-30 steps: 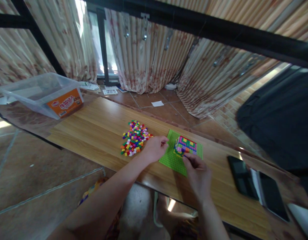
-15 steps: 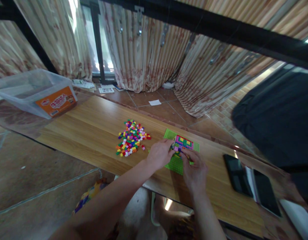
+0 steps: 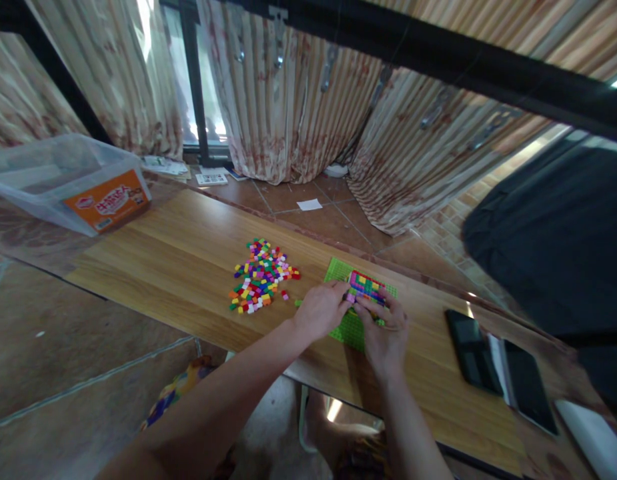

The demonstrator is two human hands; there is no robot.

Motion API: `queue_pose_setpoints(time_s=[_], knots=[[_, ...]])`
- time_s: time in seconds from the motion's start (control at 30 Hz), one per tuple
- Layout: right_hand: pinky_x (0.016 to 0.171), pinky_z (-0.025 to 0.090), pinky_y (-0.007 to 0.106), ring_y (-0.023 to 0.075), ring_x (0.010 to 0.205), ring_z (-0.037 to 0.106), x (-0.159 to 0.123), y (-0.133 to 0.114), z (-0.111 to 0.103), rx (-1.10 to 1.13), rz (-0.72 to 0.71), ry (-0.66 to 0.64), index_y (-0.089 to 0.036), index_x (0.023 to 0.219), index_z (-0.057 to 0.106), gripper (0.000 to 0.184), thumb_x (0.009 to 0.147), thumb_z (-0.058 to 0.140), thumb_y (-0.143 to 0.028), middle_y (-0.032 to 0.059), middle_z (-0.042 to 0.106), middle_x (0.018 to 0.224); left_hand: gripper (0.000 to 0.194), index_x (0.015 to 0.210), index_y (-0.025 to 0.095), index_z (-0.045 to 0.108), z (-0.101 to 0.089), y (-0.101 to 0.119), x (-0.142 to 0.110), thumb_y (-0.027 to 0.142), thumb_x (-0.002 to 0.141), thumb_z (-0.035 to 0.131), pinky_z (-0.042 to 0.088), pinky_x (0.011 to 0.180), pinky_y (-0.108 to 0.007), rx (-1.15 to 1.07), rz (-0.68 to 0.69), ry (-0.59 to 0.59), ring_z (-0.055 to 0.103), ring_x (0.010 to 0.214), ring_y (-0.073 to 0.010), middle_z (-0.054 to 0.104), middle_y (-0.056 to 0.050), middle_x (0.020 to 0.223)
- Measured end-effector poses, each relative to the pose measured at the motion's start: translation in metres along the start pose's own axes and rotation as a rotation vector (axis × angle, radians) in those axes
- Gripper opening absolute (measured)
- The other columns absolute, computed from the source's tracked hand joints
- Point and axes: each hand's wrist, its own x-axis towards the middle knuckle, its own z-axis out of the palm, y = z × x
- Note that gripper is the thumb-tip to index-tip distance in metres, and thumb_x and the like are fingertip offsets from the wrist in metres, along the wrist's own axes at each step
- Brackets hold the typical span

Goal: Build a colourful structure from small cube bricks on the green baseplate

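Note:
A block of small colourful building bricks (image 3: pixel 364 283) stands on a light green studded baseplate (image 3: pixel 352 335) on the table. At its left end, my left hand (image 3: pixel 321 309) is closed, its thumb and fingertips against the bricks near a pink one. My right hand (image 3: pixel 387 331) curls over the near right side of the block, with thumb and fingers gripping bricks along its front edge. The fingers hide part of the block, so I cannot tell whether a loose brick is between them. A heap of loose bricks (image 3: pixel 263 275) lies left of the baseplate.
A clear plastic tub (image 3: pixel 63 183) with an orange label stands at the table's far left. To the right lie two dark phone-like devices (image 3: pixel 473 350) (image 3: pixel 528 383) and a white object (image 3: pixel 591 437). The wooden table (image 3: pixel 188 260) has its long edge near my legs.
My right hand has shifted slightly left and up, its fingers now reaching further over the brick block. The left hand stays at the block's left end. The camera view has shifted slightly.

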Motion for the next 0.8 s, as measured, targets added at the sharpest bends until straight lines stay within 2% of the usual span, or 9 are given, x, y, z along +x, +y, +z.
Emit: queue_pose_setpoints(time_s=[0.13, 0.33, 0.8], knots=[[0.101, 0.034, 0.047, 0.0244, 0.116, 0.05, 0.0, 0.008, 0.005, 0.068, 0.044, -0.002, -0.026, 0.084, 0.076, 0.019, 0.077, 0.068, -0.042, 0.0059, 0.058, 0.126, 0.021, 0.107, 0.018, 0.058, 0.002, 0.0, 0.001, 0.025, 0.092, 0.045, 0.051, 0.085, -0.033, -0.018, 0.008, 0.0, 0.063, 0.097, -0.021, 0.066, -0.008, 0.104], [0.104, 0.034, 0.047, 0.024, 0.117, 0.052, 0.002, 0.017, 0.009, 0.168, 0.059, 0.012, -0.023, 0.078, 0.074, 0.021, 0.073, 0.071, -0.044, 0.0066, 0.059, 0.124, 0.02, 0.106, 0.017, 0.058, 0.003, 0.0, 0.0, 0.023, 0.092, 0.045, 0.05, 0.086, -0.033, -0.023, 0.011, -0.003, 0.062, 0.098, -0.0209, 0.065, -0.008, 0.104], [0.104, 0.032, 0.05, 0.0253, 0.117, 0.051, 0.0, 0.004, 0.008, 0.085, 0.037, 0.025, -0.024, 0.076, 0.075, 0.019, 0.077, 0.068, -0.042, 0.0076, 0.059, 0.122, 0.027, 0.106, 0.016, 0.06, 0.008, 0.0, -0.001, 0.025, 0.095, 0.037, 0.05, 0.081, -0.032, 0.048, 0.011, 0.019, 0.063, 0.091, -0.0206, 0.066, -0.008, 0.099]])
